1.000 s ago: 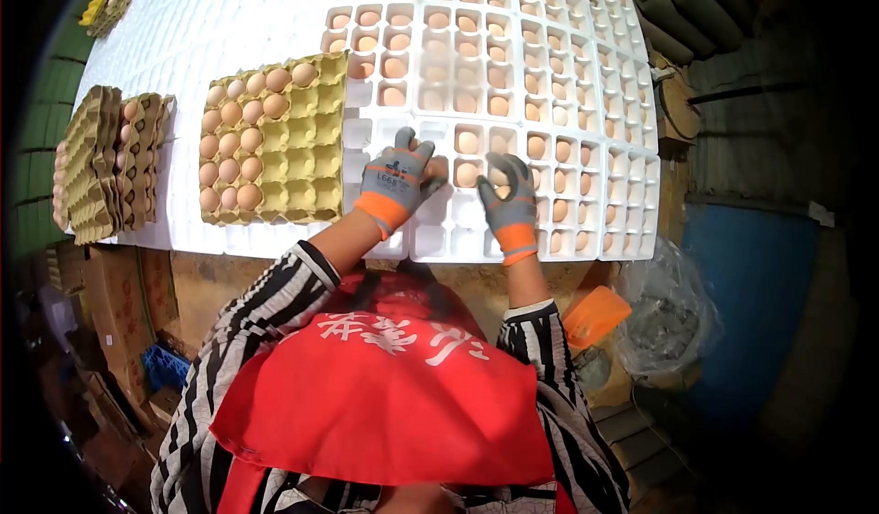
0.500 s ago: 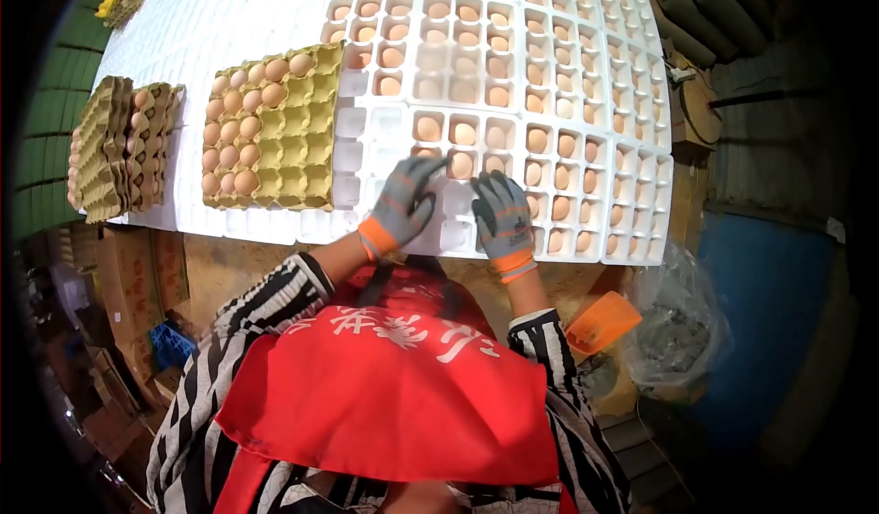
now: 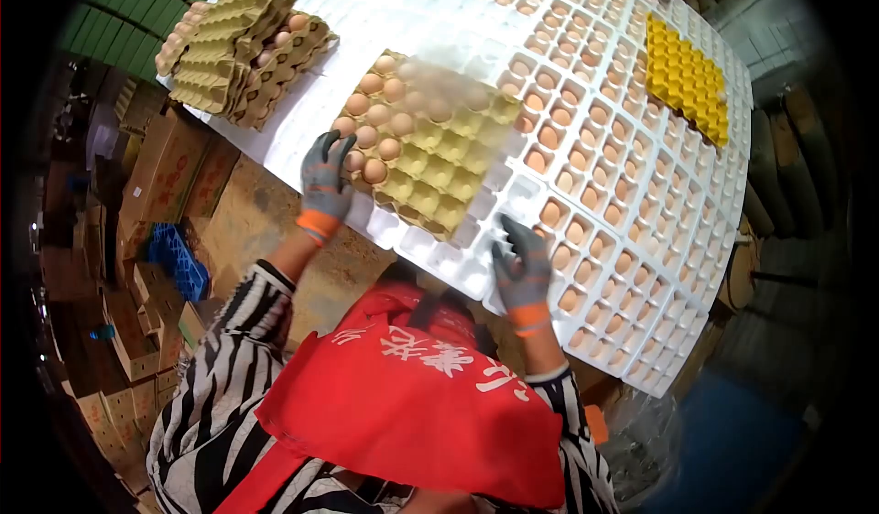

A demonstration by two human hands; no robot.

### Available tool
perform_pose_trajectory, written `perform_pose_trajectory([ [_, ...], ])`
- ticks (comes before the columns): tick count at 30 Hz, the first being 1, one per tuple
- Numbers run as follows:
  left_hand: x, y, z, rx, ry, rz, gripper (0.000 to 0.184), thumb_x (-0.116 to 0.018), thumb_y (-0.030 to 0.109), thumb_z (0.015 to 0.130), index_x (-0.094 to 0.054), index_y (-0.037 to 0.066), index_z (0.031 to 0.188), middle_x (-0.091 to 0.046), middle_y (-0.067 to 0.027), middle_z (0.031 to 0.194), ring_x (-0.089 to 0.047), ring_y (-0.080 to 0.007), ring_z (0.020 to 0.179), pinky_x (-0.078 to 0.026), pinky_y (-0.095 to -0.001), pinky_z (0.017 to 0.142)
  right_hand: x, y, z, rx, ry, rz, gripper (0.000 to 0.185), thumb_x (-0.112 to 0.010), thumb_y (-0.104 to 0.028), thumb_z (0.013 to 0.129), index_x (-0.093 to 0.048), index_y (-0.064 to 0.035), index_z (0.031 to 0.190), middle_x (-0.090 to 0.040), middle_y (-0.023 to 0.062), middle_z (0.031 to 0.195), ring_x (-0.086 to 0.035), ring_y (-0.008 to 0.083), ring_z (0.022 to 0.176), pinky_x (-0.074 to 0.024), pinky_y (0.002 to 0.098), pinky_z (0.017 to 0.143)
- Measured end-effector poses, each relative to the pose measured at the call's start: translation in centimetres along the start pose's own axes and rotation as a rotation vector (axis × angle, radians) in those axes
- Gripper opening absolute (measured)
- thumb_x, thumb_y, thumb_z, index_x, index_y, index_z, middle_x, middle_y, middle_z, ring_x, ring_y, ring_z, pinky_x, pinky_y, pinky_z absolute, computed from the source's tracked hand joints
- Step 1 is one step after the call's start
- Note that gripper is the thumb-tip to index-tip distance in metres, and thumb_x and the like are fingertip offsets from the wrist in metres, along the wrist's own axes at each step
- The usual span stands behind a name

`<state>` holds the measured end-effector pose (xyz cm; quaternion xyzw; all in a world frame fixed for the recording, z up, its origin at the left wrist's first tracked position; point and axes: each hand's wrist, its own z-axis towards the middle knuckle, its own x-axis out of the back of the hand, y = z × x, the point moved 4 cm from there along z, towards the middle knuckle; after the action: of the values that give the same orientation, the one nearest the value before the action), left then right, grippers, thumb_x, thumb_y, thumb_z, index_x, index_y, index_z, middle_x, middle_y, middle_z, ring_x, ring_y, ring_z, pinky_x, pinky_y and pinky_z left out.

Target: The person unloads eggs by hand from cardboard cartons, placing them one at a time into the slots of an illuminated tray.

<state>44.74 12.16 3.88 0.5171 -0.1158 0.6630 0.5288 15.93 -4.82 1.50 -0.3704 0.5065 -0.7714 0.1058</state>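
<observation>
A yellowish pulp egg tray (image 3: 430,171) lies flat and aslant near the front edge of the desk (image 3: 282,143), its left part and far side filled with brown eggs (image 3: 374,170) while the cups toward the near right are bare; a blurred patch veils part of its far edge. The left hand (image 3: 327,183), gloved in grey with an orange cuff, is at the tray's left edge, fingers against the outermost eggs; whether its grip pinches one cannot be told. The right hand (image 3: 526,271) is just beyond the tray's near right corner, over white foam trays (image 3: 522,191), its grip spread, thumb and forefinger apart.

The foam trays stretch across the right of the desk, edge to edge, most of their square cells holding eggs. A bright yellow egg tray (image 3: 687,79) sits on top of them toward the far right. At the far left corner, stacked pulp trays (image 3: 229,61) lean with eggs between them.

Around the desk, a tan floor (image 3: 247,207) shows at the left, with a blue plastic crate (image 3: 179,259) and cardboard boxes (image 3: 163,171). Behind them rises a green ribbed wall (image 3: 124,33). At lower right, clear plastic (image 3: 641,441) lies near a dim blue panel (image 3: 742,432).
</observation>
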Motion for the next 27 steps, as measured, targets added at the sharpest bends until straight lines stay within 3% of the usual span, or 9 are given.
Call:
perform_pose_trajectory([
  [6, 0.8, -5.5, 1.4, -0.372, -0.518, 0.209, 0.056, -0.075, 0.010, 0.074, -0.062, 0.017, 0.127, -0.059, -0.0085, 0.131, -0.057, -0.0305, 0.118, -0.044, -0.0448, 0.100, -15.7, -7.7, 8.1, 0.423, -0.218, -0.261, 0.053, -0.069, -0.031, 0.087, -0.055, -0.0140, 0.135, -0.063, 0.0137, 0.113, -0.060, 0.0339, 0.095, -0.0506, 0.0424, 0.084],
  [9, -1.5, -6.4, 1.9, -0.468, -0.551, 0.247, 0.044, -0.075, 0.017, 0.076, -0.063, 0.018, 0.119, -0.062, -0.0041, 0.121, -0.060, -0.0242, 0.109, -0.046, -0.0407, 0.092, -21.5, -6.4, 10.1, 0.229, -0.448, -0.549, 0.046, -0.068, -0.030, 0.087, -0.059, -0.0130, 0.129, -0.062, 0.0139, 0.114, -0.061, 0.0329, 0.099, -0.0509, 0.0436, 0.085],
  [12, -1.5, -7.2, 3.6, -0.479, -0.682, 0.139, 0.039, -0.075, 0.017, 0.078, -0.064, 0.015, 0.115, -0.065, -0.0072, 0.108, -0.063, -0.0227, 0.098, -0.049, -0.0347, 0.084, -19.0, -6.6, 10.6, 0.150, -0.235, -0.141, 0.038, -0.067, -0.023, 0.089, -0.062, -0.0093, 0.124, -0.061, 0.0144, 0.113, -0.063, 0.0306, 0.099, -0.0525, 0.0405, 0.086],
  [15, 0.6, -9.3, 4.9, -0.109, -0.610, -0.410, 0.038, -0.074, 0.016, 0.082, -0.063, 0.013, 0.118, -0.064, -0.0070, 0.106, -0.064, -0.0210, 0.096, -0.051, -0.0344, 0.083, -16.2, -3.7, 11.2, -0.356, -0.106, 0.722, 0.034, -0.065, -0.017, 0.089, -0.063, -0.0029, 0.120, -0.061, 0.0079, 0.110, -0.062, 0.0183, 0.088, -0.0539, 0.0297, 0.074],
  [17, 1.6, -10.6, 5.4, 0.662, -0.660, -1.132, 0.036, -0.066, 0.010, 0.083, -0.060, 0.006, 0.119, -0.064, -0.0063, 0.107, -0.063, -0.0163, 0.098, -0.052, -0.0310, 0.085, -15.1, -3.3, 11.5, -0.361, -0.039, 0.740, 0.034, -0.067, -0.018, 0.087, -0.063, -0.0040, 0.118, -0.061, 0.0082, 0.111, -0.062, 0.0196, 0.090, -0.0539, 0.0318, 0.074],
  [19, 0.7, -12.1, 6.6, 0.675, -0.559, -1.424, 0.030, -0.059, 0.010, 0.086, -0.059, 0.006, 0.116, -0.062, -0.0052, 0.110, -0.061, -0.0152, 0.094, -0.052, -0.0284, 0.081, -16.0, -3.1, 12.1, -0.319, -0.043, 0.451, 0.038, -0.073, -0.021, 0.084, -0.063, -0.0069, 0.118, -0.062, 0.0112, 0.111, -0.063, 0.0250, 0.092, -0.0542, 0.0360, 0.076],
  [22, -0.8, -9.9, 7.9, 0.080, -0.536, -0.732, 0.029, -0.063, 0.012, 0.084, -0.060, 0.009, 0.113, -0.062, -0.0066, 0.102, -0.063, -0.0207, 0.096, -0.053, -0.0351, 0.082, -18.5, -8.5, 13.1, -0.025, -0.185, -0.567, 0.051, -0.081, -0.027, 0.077, -0.063, -0.0111, 0.121, -0.061, 0.0134, 0.108, -0.063, 0.0328, 0.097, -0.0531, 0.0421, 0.085],
  [24, -2.8, -7.1, 7.7, -0.392, -0.617, -0.093, 0.027, -0.071, 0.017, 0.079, -0.062, 0.015, 0.104, -0.060, -0.0111, 0.104, -0.064, -0.0310, 0.093, -0.055, -0.0410, 0.079, -19.7, -7.8, 13.2, -0.081, -0.214, -0.594, 0.052, -0.080, -0.029, 0.077, -0.062, -0.0108, 0.122, -0.060, 0.0130, 0.106, -0.063, 0.0332, 0.097, -0.0533, 0.0422, 0.084],
  [27, -5.3, -7.1, 7.6, -0.437, -0.728, 0.115, 0.031, -0.072, 0.018, 0.076, -0.061, 0.016, 0.105, -0.056, -0.0111, 0.100, -0.064, -0.0326, 0.089, -0.055, -0.0417, 0.073, -18.2, -5.6, 12.7, -0.310, -0.108, -0.093, 0.048, -0.072, -0.020, 0.083, -0.058, -0.0119, 0.128, -0.063, 0.0097, 0.108, -0.065, 0.0256, 0.088, -0.0549, 0.0368, 0.074],
])
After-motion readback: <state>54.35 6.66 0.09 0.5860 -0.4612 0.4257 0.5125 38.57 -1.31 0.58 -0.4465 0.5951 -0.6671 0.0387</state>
